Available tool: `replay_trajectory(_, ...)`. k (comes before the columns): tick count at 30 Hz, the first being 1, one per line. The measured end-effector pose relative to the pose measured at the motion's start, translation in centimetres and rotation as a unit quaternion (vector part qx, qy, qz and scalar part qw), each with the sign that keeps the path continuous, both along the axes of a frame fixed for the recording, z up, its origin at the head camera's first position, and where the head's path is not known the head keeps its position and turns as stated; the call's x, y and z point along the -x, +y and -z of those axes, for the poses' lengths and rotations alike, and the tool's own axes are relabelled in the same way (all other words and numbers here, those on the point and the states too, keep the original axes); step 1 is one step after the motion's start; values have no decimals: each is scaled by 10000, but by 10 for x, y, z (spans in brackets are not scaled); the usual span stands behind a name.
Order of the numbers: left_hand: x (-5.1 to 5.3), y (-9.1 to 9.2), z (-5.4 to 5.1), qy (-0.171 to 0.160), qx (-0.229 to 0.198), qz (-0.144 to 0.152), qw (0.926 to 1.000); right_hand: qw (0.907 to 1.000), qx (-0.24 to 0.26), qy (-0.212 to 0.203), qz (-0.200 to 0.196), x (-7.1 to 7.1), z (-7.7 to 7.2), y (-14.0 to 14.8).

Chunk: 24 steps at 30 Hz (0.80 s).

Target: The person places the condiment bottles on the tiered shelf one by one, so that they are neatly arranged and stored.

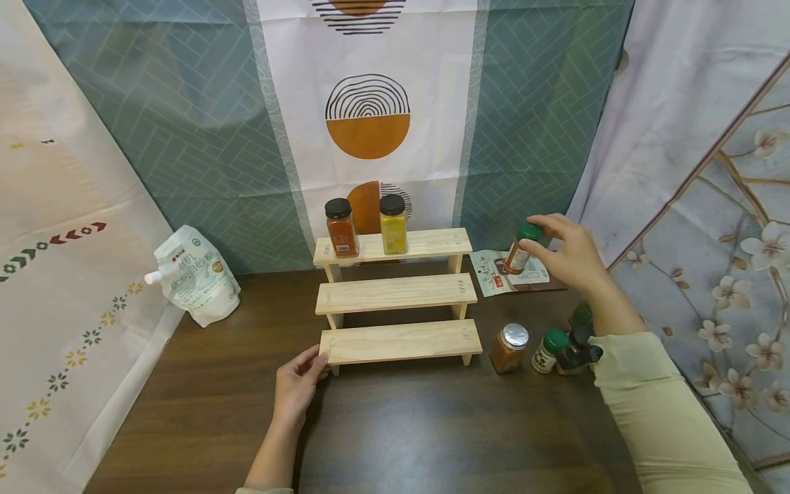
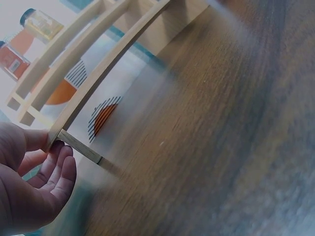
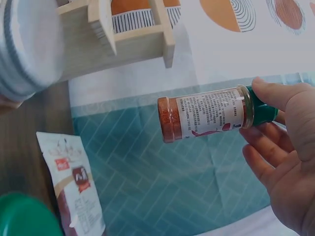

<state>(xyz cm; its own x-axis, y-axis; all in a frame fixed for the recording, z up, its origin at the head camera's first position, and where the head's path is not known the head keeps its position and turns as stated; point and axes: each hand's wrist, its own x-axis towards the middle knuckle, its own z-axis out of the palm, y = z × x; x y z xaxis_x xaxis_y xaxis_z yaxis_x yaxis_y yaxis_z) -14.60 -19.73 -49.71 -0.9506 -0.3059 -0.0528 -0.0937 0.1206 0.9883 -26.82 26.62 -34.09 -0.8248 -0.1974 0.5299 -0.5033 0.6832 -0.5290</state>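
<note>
My right hand [image 1: 570, 254] pinches the green cap of a small jar of red spice [image 1: 517, 258], held above a flat packet [image 1: 487, 283]; the right wrist view shows the jar [image 3: 209, 114] in the fingers of that hand [image 3: 290, 142]. My left hand [image 1: 297, 385] grips the left end of the lowest step of a three-step wooden rack [image 1: 395, 295]. In the left wrist view, thumb and fingers of the hand [image 2: 37, 179] pinch the board's end [image 2: 74, 103]. On the top step stand a black-capped orange-red jar [image 1: 342, 230] and a black-capped yellow jar [image 1: 393, 226].
Right of the rack stand a silver-lidded jar [image 1: 509, 348], a green-capped jar [image 1: 548, 353] and a dark-topped container [image 1: 577, 350], partly hidden by the right sleeve. A white spouted pouch [image 1: 196, 278] lies at the back left. Patterned cloths hang behind and at both sides.
</note>
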Motion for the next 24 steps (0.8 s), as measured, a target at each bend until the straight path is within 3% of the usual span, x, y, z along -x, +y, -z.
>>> replay_trajectory(16, -1, 1, -1, -68, -1, 17, 10000, 9994, 84, 203, -250, 12, -28, -34)
replay_trajectory(24, 0, 1, -2, -79, -18, -38, 10000, 9986, 118, 168, -481, 21, -35, -53)
